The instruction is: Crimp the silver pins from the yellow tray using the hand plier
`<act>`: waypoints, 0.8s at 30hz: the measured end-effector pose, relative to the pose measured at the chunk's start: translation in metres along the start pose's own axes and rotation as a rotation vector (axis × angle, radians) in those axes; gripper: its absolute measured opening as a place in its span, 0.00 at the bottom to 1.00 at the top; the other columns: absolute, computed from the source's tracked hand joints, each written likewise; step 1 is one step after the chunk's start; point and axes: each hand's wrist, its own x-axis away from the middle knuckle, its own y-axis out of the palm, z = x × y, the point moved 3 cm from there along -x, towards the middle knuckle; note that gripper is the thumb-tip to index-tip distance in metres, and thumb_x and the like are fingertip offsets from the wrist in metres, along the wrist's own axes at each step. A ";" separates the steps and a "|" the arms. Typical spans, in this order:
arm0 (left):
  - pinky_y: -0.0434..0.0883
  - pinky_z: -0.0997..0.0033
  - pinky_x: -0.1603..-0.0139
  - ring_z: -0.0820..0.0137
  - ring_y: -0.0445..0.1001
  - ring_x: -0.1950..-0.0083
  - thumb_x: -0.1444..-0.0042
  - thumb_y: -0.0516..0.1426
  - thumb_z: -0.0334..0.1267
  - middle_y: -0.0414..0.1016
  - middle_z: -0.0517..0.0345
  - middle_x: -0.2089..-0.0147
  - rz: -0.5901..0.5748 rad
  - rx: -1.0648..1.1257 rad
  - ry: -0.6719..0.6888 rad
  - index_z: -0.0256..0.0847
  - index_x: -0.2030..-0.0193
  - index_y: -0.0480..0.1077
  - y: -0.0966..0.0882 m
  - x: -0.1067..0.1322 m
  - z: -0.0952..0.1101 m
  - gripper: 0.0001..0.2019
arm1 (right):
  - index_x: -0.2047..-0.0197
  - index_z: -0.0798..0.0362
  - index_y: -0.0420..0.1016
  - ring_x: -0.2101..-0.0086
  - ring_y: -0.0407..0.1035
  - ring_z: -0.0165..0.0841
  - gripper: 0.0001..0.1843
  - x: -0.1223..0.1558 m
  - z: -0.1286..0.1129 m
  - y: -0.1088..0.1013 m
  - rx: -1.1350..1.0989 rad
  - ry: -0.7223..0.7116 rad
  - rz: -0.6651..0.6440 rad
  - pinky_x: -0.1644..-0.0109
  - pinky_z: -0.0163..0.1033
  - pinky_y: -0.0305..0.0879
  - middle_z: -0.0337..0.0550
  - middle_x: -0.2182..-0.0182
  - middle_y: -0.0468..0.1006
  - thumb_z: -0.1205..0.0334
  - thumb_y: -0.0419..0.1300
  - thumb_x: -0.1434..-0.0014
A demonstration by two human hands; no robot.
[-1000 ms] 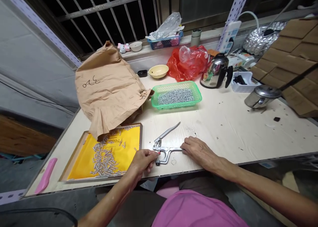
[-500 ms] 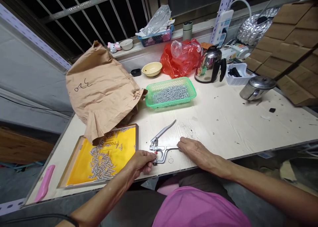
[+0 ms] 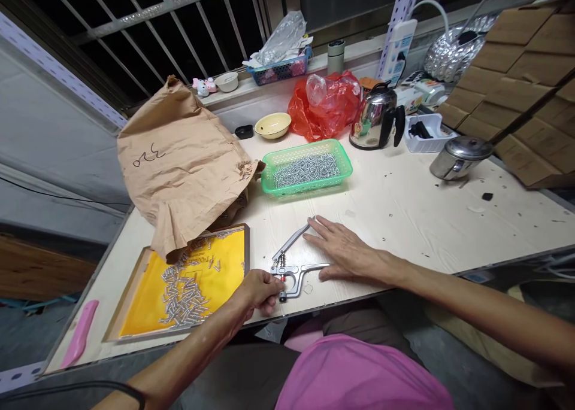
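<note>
A pair of grey snap-fastener pliers (image 3: 300, 270) lies on the table with its handles spread apart. It has a small spring (image 3: 283, 258) and a red part near the jaw. My left hand (image 3: 263, 290) is closed, thumb and fingers pinched on the jaw end; any small piece between the fingertips is hidden. My right hand (image 3: 344, 248) is open over the handles, fingers apart. Its fingertips reach the upper handle's end and its thumb touches the lower handle. Left of the pliers, a shallow tray (image 3: 247, 248) with a yellow lining holds many small metal pieces (image 3: 184, 302).
Behind the pliers stands a green basket (image 3: 269, 188) of small metal pieces. A brown paper bag (image 3: 179, 158) leans over the tray. Farther back are a cream bowl (image 3: 272, 125), red plastic bag (image 3: 321, 108), kettle (image 3: 375, 120) and metal pot (image 3: 460, 158). A pink-handled tool (image 3: 81, 333) lies front left.
My right hand has released the lower handle and moved up and forward, its fingers spreading to the upper handle. My left hand stays at the jaw.
</note>
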 end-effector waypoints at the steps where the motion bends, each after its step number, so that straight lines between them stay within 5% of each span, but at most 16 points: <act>1: 0.53 0.79 0.86 0.78 0.59 0.89 0.70 0.66 0.54 0.62 0.66 0.89 0.003 0.000 0.000 0.38 0.81 0.65 0.001 0.001 -0.001 0.22 | 0.38 0.55 0.54 0.37 0.38 0.54 0.51 -0.006 0.004 0.001 0.008 -0.024 -0.029 0.40 0.58 0.44 0.59 0.36 0.46 0.46 0.70 0.60; 7: 0.53 0.79 0.85 0.79 0.59 0.89 0.70 0.66 0.55 0.62 0.67 0.89 0.013 0.020 0.011 0.37 0.81 0.65 0.003 0.003 0.000 0.23 | 0.42 0.58 0.60 0.46 0.54 0.52 0.54 -0.034 0.010 -0.003 0.062 -0.130 -0.054 0.42 0.57 0.49 0.57 0.47 0.63 0.45 0.72 0.70; 14: 0.53 0.76 0.84 0.76 0.59 0.88 0.62 0.62 0.56 0.62 0.65 0.89 0.051 -0.050 -0.011 0.39 0.81 0.64 0.003 0.009 -0.002 0.21 | 0.56 0.58 0.71 0.58 0.60 0.44 0.33 -0.036 0.003 -0.008 0.134 -0.122 -0.071 0.55 0.45 0.61 0.51 0.59 0.68 0.50 0.73 0.64; 17: 0.59 0.73 0.79 0.71 0.66 0.82 0.53 0.58 0.53 0.66 0.61 0.84 0.286 -0.284 0.251 0.39 0.79 0.67 0.002 0.018 0.009 0.18 | 0.59 0.57 0.72 0.59 0.60 0.42 0.25 -0.032 0.001 -0.011 0.139 -0.093 -0.074 0.59 0.42 0.62 0.51 0.60 0.69 0.53 0.71 0.58; 20: 0.68 0.67 0.64 0.64 0.72 0.64 0.49 0.57 0.44 0.73 0.53 0.66 0.486 -0.574 0.627 0.40 0.68 0.72 0.011 0.024 0.029 0.09 | 0.59 0.58 0.72 0.58 0.61 0.41 0.22 -0.029 -0.003 -0.014 0.123 -0.080 -0.090 0.59 0.41 0.62 0.50 0.60 0.69 0.56 0.70 0.55; 24: 0.65 0.54 0.46 0.56 0.64 0.44 0.49 0.59 0.37 0.66 0.46 0.44 0.461 -0.840 0.903 0.40 0.48 0.65 0.031 0.011 0.050 0.20 | 0.54 0.58 0.70 0.57 0.61 0.41 0.27 -0.025 -0.005 -0.014 0.105 -0.068 -0.098 0.57 0.43 0.62 0.51 0.57 0.68 0.55 0.70 0.55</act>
